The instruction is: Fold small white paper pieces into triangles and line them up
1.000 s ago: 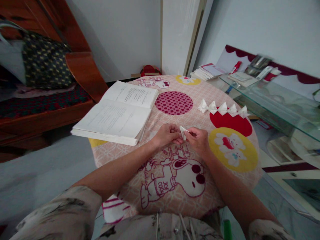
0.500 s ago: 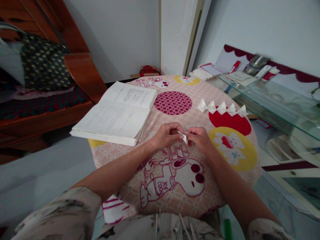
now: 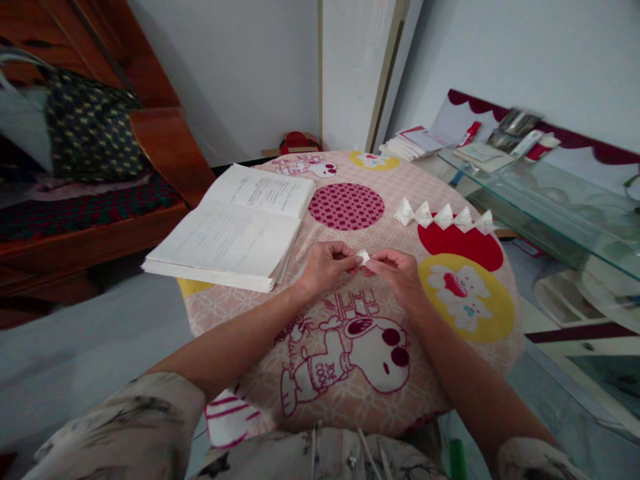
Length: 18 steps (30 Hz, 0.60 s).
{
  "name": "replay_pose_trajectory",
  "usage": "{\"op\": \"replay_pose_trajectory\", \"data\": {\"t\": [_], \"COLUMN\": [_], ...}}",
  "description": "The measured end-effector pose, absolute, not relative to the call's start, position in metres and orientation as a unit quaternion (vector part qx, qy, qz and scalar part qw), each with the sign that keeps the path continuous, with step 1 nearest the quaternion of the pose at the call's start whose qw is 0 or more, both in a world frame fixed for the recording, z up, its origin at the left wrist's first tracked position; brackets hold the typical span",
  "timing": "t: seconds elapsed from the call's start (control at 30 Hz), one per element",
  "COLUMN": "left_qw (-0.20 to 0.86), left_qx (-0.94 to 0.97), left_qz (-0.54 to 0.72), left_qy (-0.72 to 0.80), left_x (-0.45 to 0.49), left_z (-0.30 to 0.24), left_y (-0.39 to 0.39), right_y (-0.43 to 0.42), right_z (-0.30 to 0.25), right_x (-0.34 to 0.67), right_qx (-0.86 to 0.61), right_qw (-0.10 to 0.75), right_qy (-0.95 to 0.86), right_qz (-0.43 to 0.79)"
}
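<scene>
The left hand and the right hand meet over the near half of the round worktop, and between them is a small white piece of paper. The fingers of both hands are closed in a pinch, the left on one side of the paper and the right on the other. Since the fingers cover much of it, the paper is probably folded, but I cannot make out its exact shape.

A pink patterned cloth covers the worktop, with a large cartoon dog printed just below the hands. To the left of the hands, an open book lies flat, its pages printed with text. Beyond the right hand, five folded papers stand with their points up in a line near the right edge, partly over a red circle of the print.

Past that edge is a glass shelf, with a red tube and a metal bowl towards its far end. A stack of papers sits near the shelf. At far left, a dark patterned bag rests on a wooden bench.
</scene>
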<state>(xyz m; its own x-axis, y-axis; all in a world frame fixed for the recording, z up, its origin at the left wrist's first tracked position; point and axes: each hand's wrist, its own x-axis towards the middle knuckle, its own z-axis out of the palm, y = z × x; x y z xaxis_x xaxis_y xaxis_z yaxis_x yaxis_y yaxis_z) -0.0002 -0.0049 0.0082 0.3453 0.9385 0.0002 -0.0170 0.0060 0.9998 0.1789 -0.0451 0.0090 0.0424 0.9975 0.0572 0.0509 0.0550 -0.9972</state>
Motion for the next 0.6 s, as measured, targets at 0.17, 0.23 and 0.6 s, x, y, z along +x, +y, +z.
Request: {"op": "replay_pose_trajectory", "data": {"t": [0.17,0.23,0.6], "left_qw": [0.611,0.627,0.626], "left_qx": [0.564,0.557,0.551], "left_qz": [0.388,0.381,0.393], "left_qy": [0.398,0.391,0.388], "left_x": [0.0008,0.0001,-0.0037], "left_z": [0.0092,0.0086,0.0037], "left_y": [-0.0071,-0.0072,0.0003], "right_y": [-0.0460,-0.0465,-0.0482], "right_z": [0.0075,0.0078,0.0090], "right_x": [0.1789,0.1790,0.1742], "right_qx": [-0.516,-0.515,-0.524], "right_qw": [0.522,0.526,0.528], "right_qy": [-0.548,-0.547,-0.500], "right_qz": [0.402,0.399,0.443]}}
